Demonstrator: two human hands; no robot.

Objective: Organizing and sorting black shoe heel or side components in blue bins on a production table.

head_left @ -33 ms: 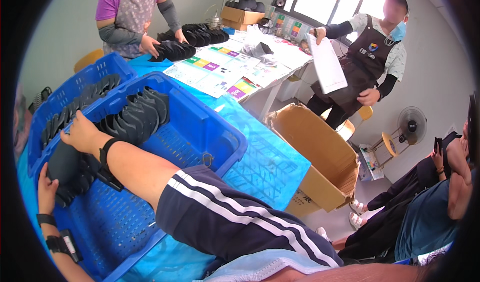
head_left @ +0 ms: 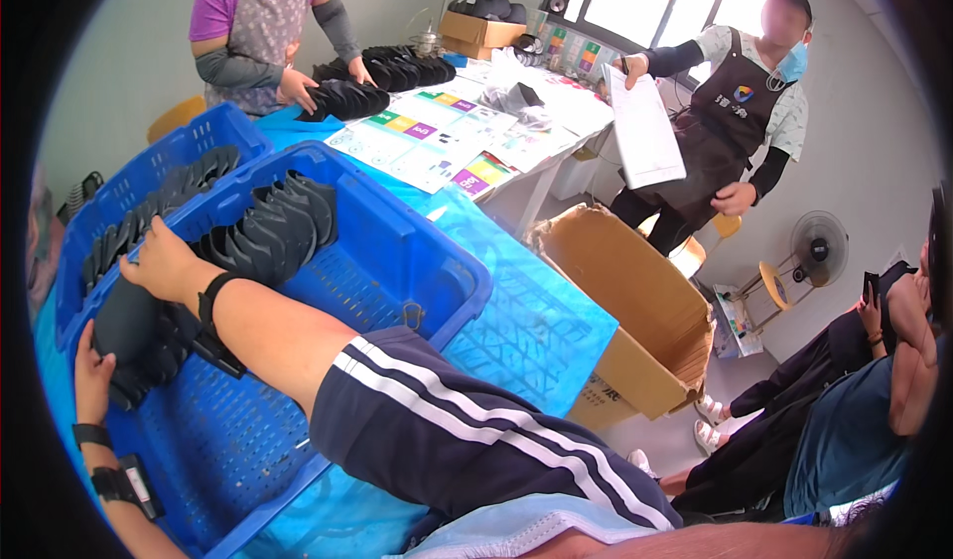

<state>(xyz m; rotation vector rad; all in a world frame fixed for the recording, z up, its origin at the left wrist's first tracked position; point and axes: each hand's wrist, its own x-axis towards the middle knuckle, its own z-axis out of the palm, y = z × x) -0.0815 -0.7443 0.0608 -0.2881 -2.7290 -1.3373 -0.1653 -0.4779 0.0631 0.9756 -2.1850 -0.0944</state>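
Both of my hands are inside a blue plastic crate [head_left: 429, 253]. My left hand [head_left: 92, 378] grips the near end of a stack of black moulded pieces [head_left: 134, 333]. My right hand [head_left: 164, 261], with a black wrist strap behind it, reaches across and clasps the far end of that stack. Just beyond my right hand, a row of the same black pieces [head_left: 273, 223] stands on edge in the crate. My right arm wears a dark sleeve with white stripes.
A second blue crate [head_left: 204, 134] of black pieces stands behind. An open cardboard box [head_left: 635, 306] sits right of the blue-covered table [head_left: 531, 336]. One person [head_left: 263, 23] handles black pieces, another holds white paper [head_left: 645, 127], a third sits at right [head_left: 874, 400]. A fan [head_left: 816, 246] stands nearby.
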